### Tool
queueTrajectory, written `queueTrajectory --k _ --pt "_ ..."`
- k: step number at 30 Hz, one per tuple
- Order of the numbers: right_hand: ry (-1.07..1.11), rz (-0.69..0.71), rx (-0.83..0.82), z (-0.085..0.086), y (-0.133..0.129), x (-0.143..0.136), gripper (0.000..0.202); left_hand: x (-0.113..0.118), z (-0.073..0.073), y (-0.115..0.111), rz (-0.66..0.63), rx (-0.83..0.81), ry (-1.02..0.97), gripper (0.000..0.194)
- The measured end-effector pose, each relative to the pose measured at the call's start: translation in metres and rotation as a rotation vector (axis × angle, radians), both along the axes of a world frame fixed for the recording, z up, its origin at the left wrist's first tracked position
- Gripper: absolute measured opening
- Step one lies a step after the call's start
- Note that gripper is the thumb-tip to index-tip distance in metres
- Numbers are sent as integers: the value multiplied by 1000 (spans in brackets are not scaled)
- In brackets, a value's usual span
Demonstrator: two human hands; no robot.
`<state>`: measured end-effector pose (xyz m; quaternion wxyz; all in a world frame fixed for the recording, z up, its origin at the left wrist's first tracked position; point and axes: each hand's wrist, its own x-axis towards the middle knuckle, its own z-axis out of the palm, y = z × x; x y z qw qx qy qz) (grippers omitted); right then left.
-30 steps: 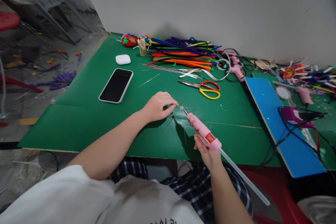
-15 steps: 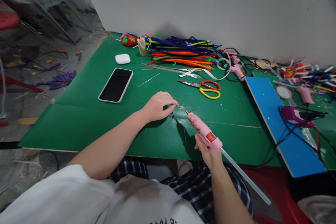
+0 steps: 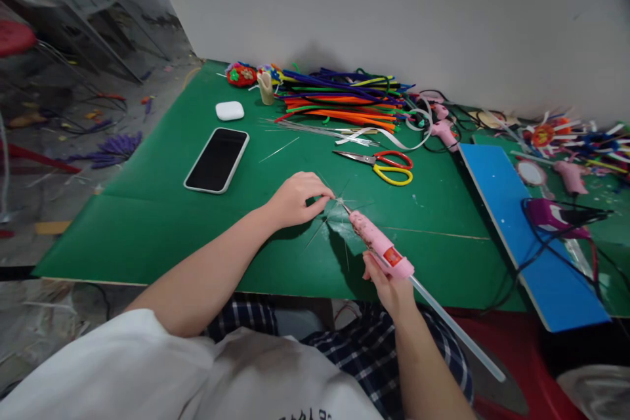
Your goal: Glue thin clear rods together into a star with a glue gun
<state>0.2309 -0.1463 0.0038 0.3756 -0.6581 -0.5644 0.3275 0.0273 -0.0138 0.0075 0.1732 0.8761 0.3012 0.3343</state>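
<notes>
A star-shaped bundle of thin wires (image 3: 340, 201) spreads out over the green table (image 3: 162, 223). My left hand (image 3: 300, 200) pinches one of its wires between thumb and forefinger, just left of the centre. In my right hand (image 3: 391, 285) is a pink glue gun (image 3: 374, 236), with a long clear glue stick (image 3: 457, 328) coming out of its back. The gun's metal tip points up and left and is at the centre of the wires; whether it touches them is too small to tell.
Scissors (image 3: 381, 164) lie beyond my hands, with loose wires (image 3: 319, 130) and colourful pipe cleaners (image 3: 344, 98) behind. A phone (image 3: 217, 161) and white case (image 3: 230, 110) are at left. On the right are a blue board (image 3: 516, 223), a purple tool (image 3: 556, 218) and cords.
My right hand and the glue gun have moved slightly to the left, bringing the tip nearer the wires' centre. My left hand has stayed in place.
</notes>
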Motion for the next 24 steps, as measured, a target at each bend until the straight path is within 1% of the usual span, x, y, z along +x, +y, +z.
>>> queueTrajectory --k 3,8,13,17,21,24 --pt "2 14 -12 -2 0 1 23 0 0 0 -3 -4 -6 16" --pt "-11 -12 7 -3 -1 0 23 0 1 0 -2 -5 -9 16" --pt "-27 22 19 -1 -1 -2 21 1 1 0 -5 0 -6 17" --pt "-12 -12 9 -3 -1 -4 23 1 1 0 -6 0 -4 17" --pt "12 -11 8 -6 -1 -5 22 1 0 0 -7 2 -2 17" --pt "28 -11 3 -5 -1 -6 22 1 0 0 -7 6 -1 17"
